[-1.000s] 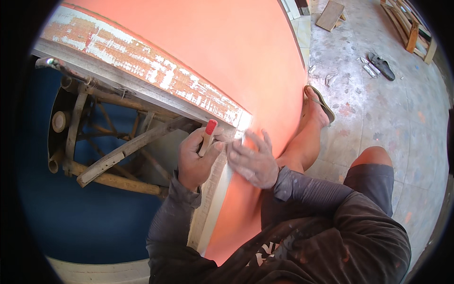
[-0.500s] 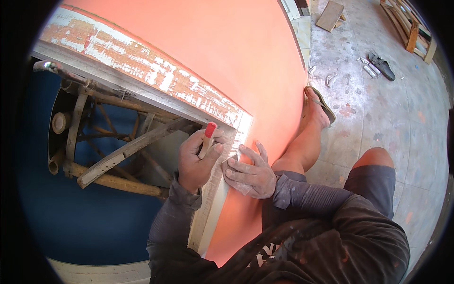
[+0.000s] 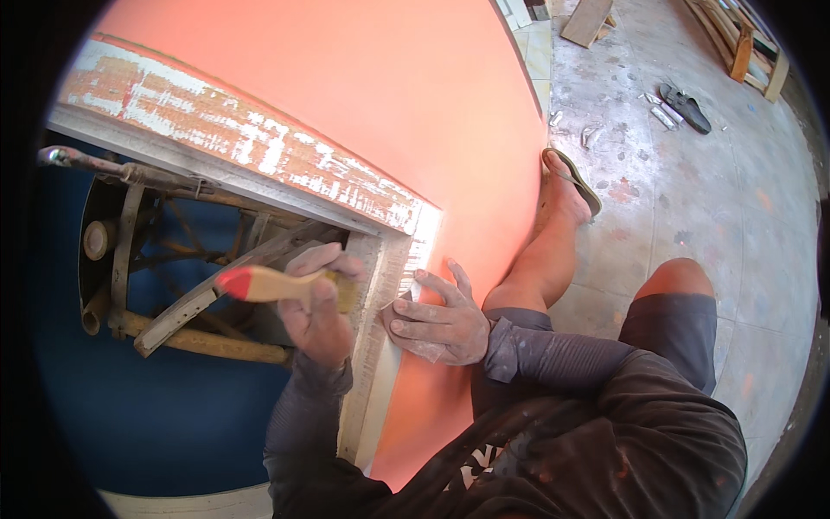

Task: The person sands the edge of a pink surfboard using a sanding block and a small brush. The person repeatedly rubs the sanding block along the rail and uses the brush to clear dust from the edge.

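My left hand (image 3: 322,333) is closed around a paintbrush (image 3: 275,285) with a wooden handle and a red tip. The handle points left, and the bristles by the fingers are blurred. White dust coats my right hand (image 3: 450,327), which presses a folded piece of what looks like sandpaper (image 3: 390,313) against the side of the frame, just below its corner. Part of that sheet is hidden under the fingers. The wooden frame (image 3: 251,130) has patchy white paint over bare brown wood along its upper piece.
A salmon-pink wall (image 3: 372,95) borders the frame. Bamboo and timber scaffolding (image 3: 203,344) stands inside the opening, before a dark blue surface (image 3: 156,415). On the stained tiled floor (image 3: 640,199) lie a dark sandal (image 3: 686,109), crumpled silvery pieces (image 3: 664,117) and a wooden board (image 3: 587,22).
The paintbrush has swung from nearly upright to lying sideways, its red tip now pointing left. My left hand has moved slightly left and down; my right hand stays against the frame.
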Demonstrator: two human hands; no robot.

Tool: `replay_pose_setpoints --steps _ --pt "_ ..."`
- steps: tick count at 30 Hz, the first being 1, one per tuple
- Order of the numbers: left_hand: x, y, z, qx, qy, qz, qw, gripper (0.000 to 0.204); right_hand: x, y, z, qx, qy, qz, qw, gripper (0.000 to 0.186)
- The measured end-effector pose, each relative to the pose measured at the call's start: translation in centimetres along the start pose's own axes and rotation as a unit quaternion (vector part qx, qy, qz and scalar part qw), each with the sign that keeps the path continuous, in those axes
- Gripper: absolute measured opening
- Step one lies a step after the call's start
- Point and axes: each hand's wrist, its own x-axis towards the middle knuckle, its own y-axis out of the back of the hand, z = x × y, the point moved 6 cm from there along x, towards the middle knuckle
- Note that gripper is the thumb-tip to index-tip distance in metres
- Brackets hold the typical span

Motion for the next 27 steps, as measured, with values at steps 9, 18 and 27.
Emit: replay_pose_setpoints --steps 9,18,27 --pt "-4.5 -2.7 13.6 -0.211 -0.355 -0.116 0.903 0.007 1.8 1.1 1.8 -0.019 -0.072 0.050 0.996 0.046" --pt "-6.4 -2.7 16.8 -0.077 -0.370 -0.200 0.904 0.027 2.6 1.7 3.1 -0.076 -0.037 0.013 0.996 0.047" --pt "-4.2 -3.8 17.1 -0.235 -0.314 -0.278 0.877 0.010 0.6 0.5 -0.2 -0.012 0.038 0.009 0.999 0.045"
